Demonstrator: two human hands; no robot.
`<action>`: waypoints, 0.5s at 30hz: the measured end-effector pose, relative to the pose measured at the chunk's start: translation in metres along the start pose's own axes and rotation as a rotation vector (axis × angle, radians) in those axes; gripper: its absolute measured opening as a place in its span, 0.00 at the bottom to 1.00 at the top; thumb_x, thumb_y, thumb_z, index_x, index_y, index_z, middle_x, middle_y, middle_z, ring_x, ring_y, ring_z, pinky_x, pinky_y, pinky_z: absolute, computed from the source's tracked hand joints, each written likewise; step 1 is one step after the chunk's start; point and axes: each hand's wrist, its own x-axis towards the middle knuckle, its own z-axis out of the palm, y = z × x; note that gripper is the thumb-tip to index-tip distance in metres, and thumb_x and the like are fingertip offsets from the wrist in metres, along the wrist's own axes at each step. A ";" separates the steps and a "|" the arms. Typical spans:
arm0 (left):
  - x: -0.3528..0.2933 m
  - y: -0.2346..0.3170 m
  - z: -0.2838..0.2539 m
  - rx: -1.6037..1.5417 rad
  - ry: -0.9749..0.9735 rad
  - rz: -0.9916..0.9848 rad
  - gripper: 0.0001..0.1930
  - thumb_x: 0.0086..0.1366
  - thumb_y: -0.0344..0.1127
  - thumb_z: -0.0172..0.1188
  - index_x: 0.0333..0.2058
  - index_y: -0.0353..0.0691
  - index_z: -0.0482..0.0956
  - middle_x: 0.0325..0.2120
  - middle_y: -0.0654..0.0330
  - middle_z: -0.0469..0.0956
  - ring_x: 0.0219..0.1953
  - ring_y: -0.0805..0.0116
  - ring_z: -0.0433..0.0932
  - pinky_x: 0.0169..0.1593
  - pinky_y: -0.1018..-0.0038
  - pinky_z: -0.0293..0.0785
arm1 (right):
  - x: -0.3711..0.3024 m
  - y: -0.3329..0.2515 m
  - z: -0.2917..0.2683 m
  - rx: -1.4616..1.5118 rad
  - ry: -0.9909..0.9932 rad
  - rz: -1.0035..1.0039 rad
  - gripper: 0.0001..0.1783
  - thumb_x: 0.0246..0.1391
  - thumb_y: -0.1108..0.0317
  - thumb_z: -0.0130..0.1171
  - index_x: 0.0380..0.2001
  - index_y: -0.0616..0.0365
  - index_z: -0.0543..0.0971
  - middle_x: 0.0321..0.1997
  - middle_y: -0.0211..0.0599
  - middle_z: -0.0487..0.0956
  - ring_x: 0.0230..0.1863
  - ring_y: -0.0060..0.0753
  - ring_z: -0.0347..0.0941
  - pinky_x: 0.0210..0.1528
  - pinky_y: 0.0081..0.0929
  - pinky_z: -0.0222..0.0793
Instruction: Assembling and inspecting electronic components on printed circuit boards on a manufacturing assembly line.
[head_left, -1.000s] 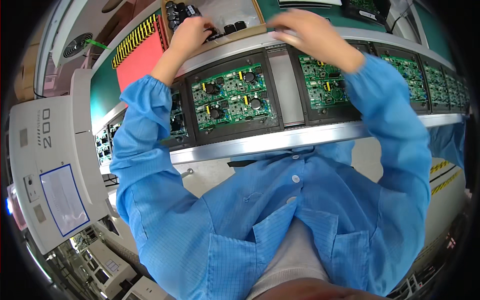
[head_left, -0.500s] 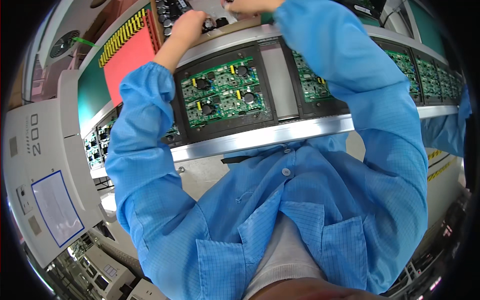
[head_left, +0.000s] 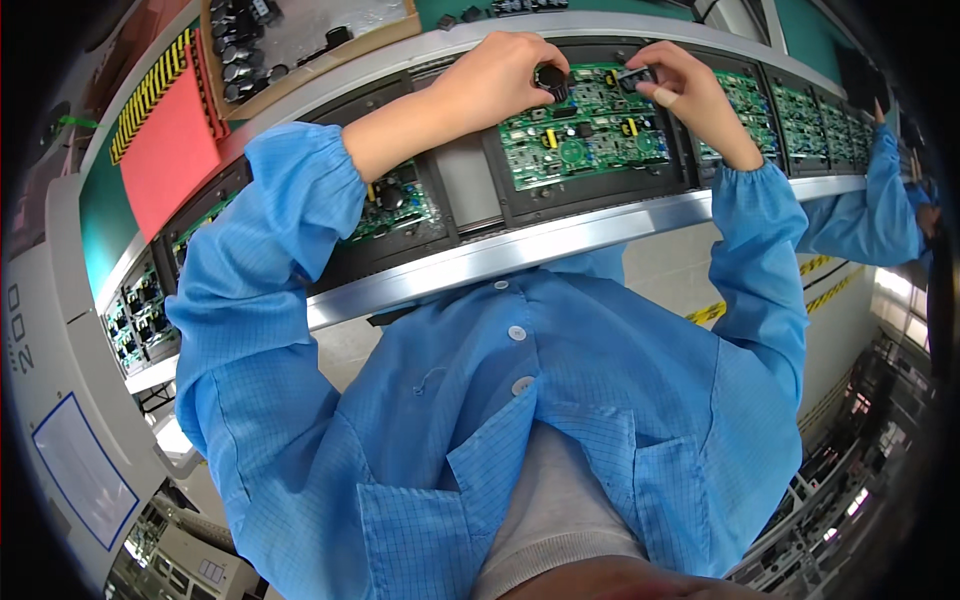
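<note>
My left hand (head_left: pixel 497 82) pinches a black round component (head_left: pixel 551 82) between thumb and fingertips, over the upper left of a green circuit board panel (head_left: pixel 590 172). Above that panel's upper right, a small dark component (head_left: pixel 636 78) sits between the thumb and fingers of my right hand (head_left: pixel 692 88). The panel lies in a black carrier frame (head_left: pixel 520 208) on the rail line. Bare round green spots and yellow parts show on its lower half. Whether either component touches the board cannot be made out.
A cardboard box (head_left: pixel 408 27) holding black cylindrical components stands at the far left, near a red sheet (head_left: pixel 165 155). A metal rail (head_left: pixel 560 238) runs along the near side. More framed boards (head_left: pixel 800 125) continue rightward, where another person's blue sleeve (head_left: pixel 880 205) reaches in.
Both hands have come away from the box and down over the circuit board panel, each with a component. The view has shifted to the right along the line.
</note>
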 end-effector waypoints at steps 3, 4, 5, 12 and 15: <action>0.010 -0.006 0.014 0.029 -0.080 -0.055 0.20 0.53 0.31 0.74 0.47 0.42 0.85 0.30 0.52 0.83 0.32 0.58 0.82 0.39 0.65 0.79 | -0.011 -0.001 0.001 0.002 -0.003 0.034 0.19 0.55 0.85 0.63 0.50 0.59 0.79 0.48 0.28 0.73 0.32 0.17 0.65 0.33 0.16 0.66; 0.010 -0.007 0.017 -0.010 -0.122 -0.085 0.21 0.53 0.31 0.74 0.47 0.41 0.84 0.33 0.52 0.83 0.33 0.57 0.83 0.40 0.64 0.80 | -0.013 0.003 0.001 -0.026 0.003 0.008 0.20 0.55 0.85 0.63 0.50 0.58 0.79 0.46 0.29 0.73 0.31 0.18 0.65 0.33 0.18 0.66; 0.010 -0.007 0.021 -0.010 -0.127 -0.081 0.21 0.53 0.31 0.74 0.47 0.41 0.84 0.33 0.52 0.83 0.33 0.57 0.83 0.40 0.64 0.80 | -0.014 0.006 0.002 -0.052 0.009 -0.019 0.20 0.55 0.84 0.63 0.51 0.58 0.79 0.43 0.30 0.72 0.30 0.19 0.64 0.33 0.19 0.67; 0.013 -0.007 0.032 0.050 -0.125 -0.003 0.19 0.54 0.27 0.73 0.47 0.39 0.83 0.37 0.52 0.83 0.36 0.54 0.83 0.43 0.63 0.81 | -0.011 0.015 0.002 -0.131 -0.058 -0.015 0.20 0.53 0.81 0.67 0.49 0.58 0.78 0.38 0.34 0.74 0.33 0.29 0.71 0.38 0.28 0.73; 0.015 -0.003 0.033 0.082 -0.159 -0.011 0.19 0.55 0.26 0.71 0.46 0.39 0.81 0.39 0.53 0.82 0.40 0.53 0.83 0.45 0.61 0.82 | -0.005 0.009 0.003 -0.202 -0.091 -0.050 0.20 0.53 0.81 0.67 0.49 0.58 0.78 0.42 0.36 0.78 0.37 0.35 0.76 0.42 0.31 0.75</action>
